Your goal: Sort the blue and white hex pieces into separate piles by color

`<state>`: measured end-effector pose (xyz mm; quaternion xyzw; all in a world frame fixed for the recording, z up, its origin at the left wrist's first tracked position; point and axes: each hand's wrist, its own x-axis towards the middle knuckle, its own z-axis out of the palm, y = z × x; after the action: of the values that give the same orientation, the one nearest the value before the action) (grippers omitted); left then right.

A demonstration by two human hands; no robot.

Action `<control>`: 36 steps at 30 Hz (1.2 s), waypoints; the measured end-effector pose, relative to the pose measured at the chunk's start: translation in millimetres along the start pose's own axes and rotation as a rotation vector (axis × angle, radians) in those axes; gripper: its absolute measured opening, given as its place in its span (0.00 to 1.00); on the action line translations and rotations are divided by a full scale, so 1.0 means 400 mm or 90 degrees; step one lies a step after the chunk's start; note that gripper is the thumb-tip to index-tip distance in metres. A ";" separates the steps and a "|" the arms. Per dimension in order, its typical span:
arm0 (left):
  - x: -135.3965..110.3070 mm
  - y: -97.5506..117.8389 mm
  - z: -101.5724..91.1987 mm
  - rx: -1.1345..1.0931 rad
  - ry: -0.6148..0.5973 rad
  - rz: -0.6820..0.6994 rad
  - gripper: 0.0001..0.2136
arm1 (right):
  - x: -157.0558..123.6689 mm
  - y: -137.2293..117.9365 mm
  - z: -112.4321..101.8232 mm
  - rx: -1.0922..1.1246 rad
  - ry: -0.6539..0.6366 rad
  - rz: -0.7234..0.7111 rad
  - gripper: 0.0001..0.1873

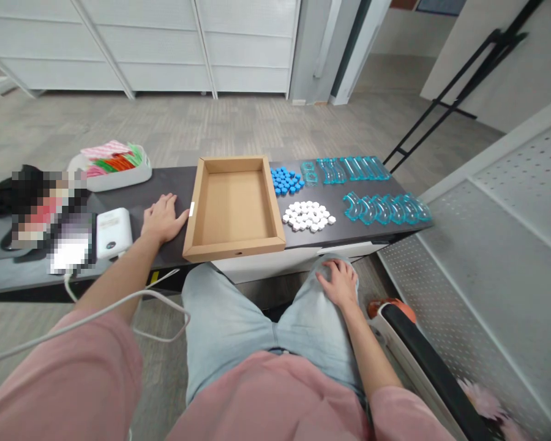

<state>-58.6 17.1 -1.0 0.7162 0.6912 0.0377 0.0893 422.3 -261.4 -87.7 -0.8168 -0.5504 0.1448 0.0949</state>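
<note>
My left hand (164, 218) lies flat on the dark tabletop with its fingers spread, its thumb close to the left side of a shallow cardboard box (239, 205). Nothing shows inside the box. My right hand (338, 280) rests on my right knee, fingers apart and holding nothing. Right of the box sits a group of small blue pieces (287, 181), and nearer me a group of white hexagonal pieces (308, 216). Farther right, clear teal plastic pieces lie in rows: straight ones (365, 168) at the back and curved ones (386, 209) in front.
A white power bank (114, 233) lies left of my left hand, beside a phone (71, 245) with a white cable. Behind them stands a white tray (119, 177) of colourful packets. The cable (119, 301) loops over my left forearm. A chair armrest (434, 367) is at my right.
</note>
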 end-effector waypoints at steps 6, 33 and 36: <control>0.006 -0.010 0.009 0.028 0.010 0.008 0.40 | -0.009 0.009 0.008 0.091 0.078 -0.050 0.16; -0.001 0.000 0.007 0.054 0.026 0.006 0.40 | 0.409 -0.100 -0.199 0.059 0.093 -0.373 0.31; -0.003 0.003 0.005 0.038 0.023 0.011 0.41 | 0.406 -0.105 -0.199 0.043 0.105 -0.361 0.26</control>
<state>-57.2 15.7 -2.7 0.7238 0.6871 0.0310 0.0553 470.2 -94.8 -21.0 -0.6357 -0.7418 0.0638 0.2036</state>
